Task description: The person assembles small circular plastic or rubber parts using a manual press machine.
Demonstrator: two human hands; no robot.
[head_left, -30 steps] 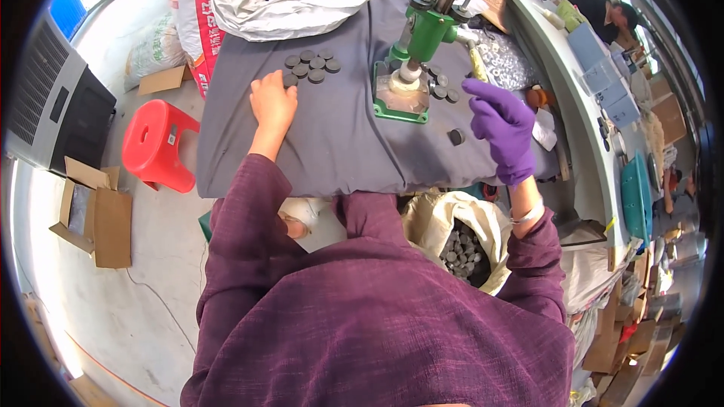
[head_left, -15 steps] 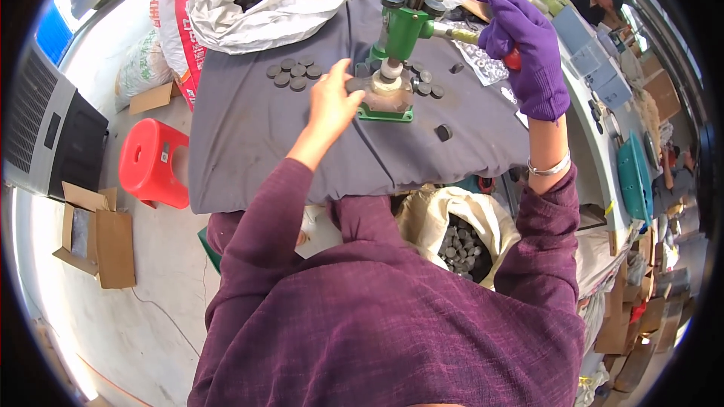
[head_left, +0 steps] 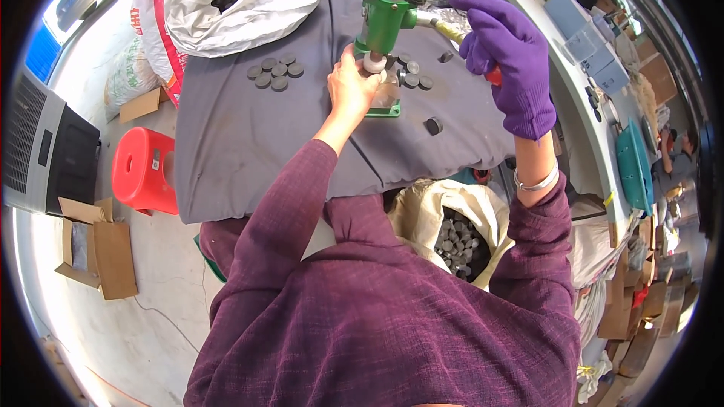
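A green hand press (head_left: 383,26) stands on the cloth-covered table in front of me. My bare left hand (head_left: 351,89) reaches to the spot beneath its ram, fingers bent together at the white round tip (head_left: 374,63). Whatever they pinch there is hidden. My right hand (head_left: 505,56), in a purple knitted glove, is closed round the red knob (head_left: 493,76) of the press lever, with the forefinger stretched out. Several dark round discs (head_left: 279,70) lie left of the press, and more discs (head_left: 412,81) sit close on its right.
An open white sack (head_left: 302,0) with dark pieces stands at the table's far left. Below the near edge is a cream sack (head_left: 411,218) of grey discs. A red stool (head_left: 139,169) and a cardboard box (head_left: 115,256) stand left. On the right runs a white bench (head_left: 573,98).
My left hand has moved from beside the press in to the spot under the ram. The right hand still grips the lever knob, slightly lower in view. The whole view has shifted a little.
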